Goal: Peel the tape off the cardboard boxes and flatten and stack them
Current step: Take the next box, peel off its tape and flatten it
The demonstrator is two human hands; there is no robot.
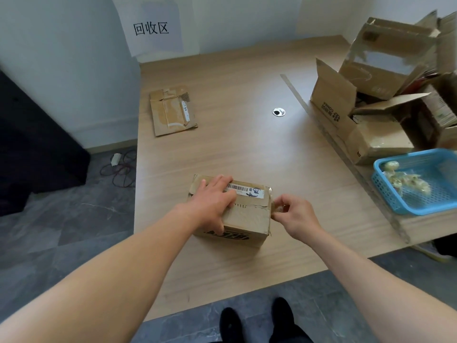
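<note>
Left hand [214,203] flat on box [247,219], fingers straight, pressing top. Right hand [294,216] at box's right edge, fingers pinching tape [279,208]. Box near table [247,144] front edge.

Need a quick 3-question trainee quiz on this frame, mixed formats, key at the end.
1. True or false: the left hand lies flat on top of the small box.
2. The right hand pinches: A) the barcode label, B) tape at the box's right edge, C) a cable.
3. Fill in: crumpled tape scraps lie in the blue ____.
Key: 1 true; 2 B; 3 basket.
</note>
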